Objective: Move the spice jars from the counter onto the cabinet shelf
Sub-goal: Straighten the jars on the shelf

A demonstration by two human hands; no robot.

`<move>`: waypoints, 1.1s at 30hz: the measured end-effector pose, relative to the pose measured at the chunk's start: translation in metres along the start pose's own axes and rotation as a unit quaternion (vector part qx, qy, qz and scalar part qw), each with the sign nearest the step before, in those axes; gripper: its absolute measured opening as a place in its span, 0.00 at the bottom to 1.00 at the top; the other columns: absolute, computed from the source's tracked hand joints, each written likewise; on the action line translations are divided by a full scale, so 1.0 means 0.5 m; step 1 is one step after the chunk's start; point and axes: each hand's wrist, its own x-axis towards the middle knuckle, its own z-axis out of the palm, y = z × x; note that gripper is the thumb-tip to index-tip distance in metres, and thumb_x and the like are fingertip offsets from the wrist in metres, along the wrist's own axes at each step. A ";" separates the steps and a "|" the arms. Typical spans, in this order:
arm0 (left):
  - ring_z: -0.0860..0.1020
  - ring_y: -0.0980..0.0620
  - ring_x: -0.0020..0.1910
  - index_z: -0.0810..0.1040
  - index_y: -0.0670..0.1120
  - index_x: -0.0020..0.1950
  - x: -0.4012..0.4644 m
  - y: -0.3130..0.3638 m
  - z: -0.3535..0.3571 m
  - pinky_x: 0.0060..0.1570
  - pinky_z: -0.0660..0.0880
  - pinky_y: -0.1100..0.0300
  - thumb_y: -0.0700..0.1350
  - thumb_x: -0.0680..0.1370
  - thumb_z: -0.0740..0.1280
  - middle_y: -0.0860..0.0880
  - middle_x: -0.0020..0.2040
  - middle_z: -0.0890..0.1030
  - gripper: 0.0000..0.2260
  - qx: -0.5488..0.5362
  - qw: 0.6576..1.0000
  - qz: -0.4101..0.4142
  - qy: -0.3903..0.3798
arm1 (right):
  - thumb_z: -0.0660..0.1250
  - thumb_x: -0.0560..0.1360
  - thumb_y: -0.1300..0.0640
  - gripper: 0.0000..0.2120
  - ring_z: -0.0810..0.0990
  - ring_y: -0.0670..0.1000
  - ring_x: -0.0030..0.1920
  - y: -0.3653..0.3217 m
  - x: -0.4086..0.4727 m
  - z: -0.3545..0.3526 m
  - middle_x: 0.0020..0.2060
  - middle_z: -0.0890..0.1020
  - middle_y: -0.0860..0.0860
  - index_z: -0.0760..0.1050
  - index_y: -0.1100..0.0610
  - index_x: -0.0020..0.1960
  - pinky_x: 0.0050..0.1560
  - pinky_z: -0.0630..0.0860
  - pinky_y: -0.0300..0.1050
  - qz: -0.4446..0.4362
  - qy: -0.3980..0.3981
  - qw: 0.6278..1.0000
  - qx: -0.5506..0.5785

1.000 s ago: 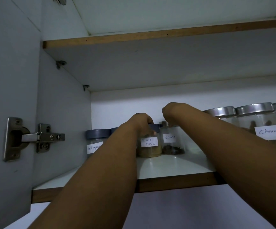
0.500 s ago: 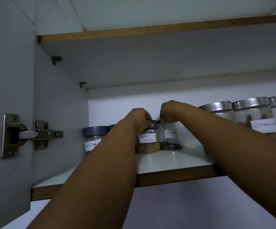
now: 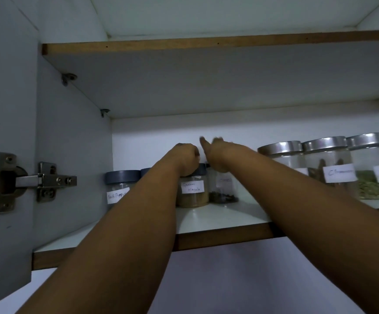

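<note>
Both of my arms reach onto the white cabinet shelf (image 3: 218,219). My left hand (image 3: 185,158) is curled over the dark lid of the garam masala jar (image 3: 191,192), which stands on the shelf with brown powder inside. To its right stands the cloves jar (image 3: 223,190), its label blurred. My right hand (image 3: 215,152) hovers over the top of the cloves jar with fingers stretched up and apart; its palm hides the lid. A black pepper jar (image 3: 120,186) with a dark lid stands at the left, and another dark lid (image 3: 145,172) peeks out behind my left forearm.
Three taller jars with silver lids line the right side of the shelf: one partly hidden (image 3: 281,152), a cinnamon jar (image 3: 330,168), and one with green contents (image 3: 374,175). An upper shelf (image 3: 206,43) hangs overhead. The open door with its hinge (image 3: 32,181) is at the left.
My right hand has let go of the cloves jar's lid and its fingers have opened upward. My left hand stays on the garam masala lid. The view has dropped slightly.
</note>
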 end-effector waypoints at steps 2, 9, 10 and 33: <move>0.76 0.44 0.57 0.77 0.42 0.62 -0.009 -0.003 0.000 0.57 0.73 0.51 0.44 0.79 0.63 0.41 0.59 0.79 0.13 -0.014 0.999 0.020 0.045 | 0.62 0.78 0.66 0.39 0.48 0.62 0.78 -0.017 -0.031 -0.019 0.78 0.49 0.63 0.42 0.58 0.80 0.75 0.49 0.57 -0.011 0.059 0.998 0.028; 0.76 0.47 0.53 0.81 0.44 0.47 -0.050 0.022 -0.008 0.53 0.71 0.54 0.52 0.80 0.64 0.47 0.50 0.82 0.13 -0.067 0.971 0.100 0.208 | 0.60 0.74 0.69 0.18 0.72 0.60 0.62 0.107 -0.165 -0.090 0.60 0.74 0.59 0.73 0.63 0.63 0.63 0.71 0.51 -0.073 0.265 0.961 0.033; 0.77 0.49 0.49 0.80 0.43 0.41 -0.058 0.039 -0.020 0.51 0.72 0.55 0.55 0.79 0.65 0.48 0.46 0.82 0.16 -0.097 0.964 0.102 0.226 | 0.60 0.75 0.67 0.18 0.72 0.59 0.63 0.148 -0.182 -0.106 0.60 0.74 0.58 0.74 0.62 0.64 0.63 0.72 0.51 -0.065 0.282 0.956 0.043; 0.79 0.54 0.49 0.85 0.48 0.53 0.006 0.408 -0.073 0.52 0.72 0.62 0.42 0.72 0.75 0.52 0.50 0.84 0.10 0.060 0.995 0.032 -0.074 | 0.62 0.78 0.62 0.12 0.77 0.55 0.57 0.384 -0.158 -0.054 0.57 0.78 0.56 0.75 0.60 0.60 0.46 0.70 0.44 -0.094 0.056 0.992 -0.069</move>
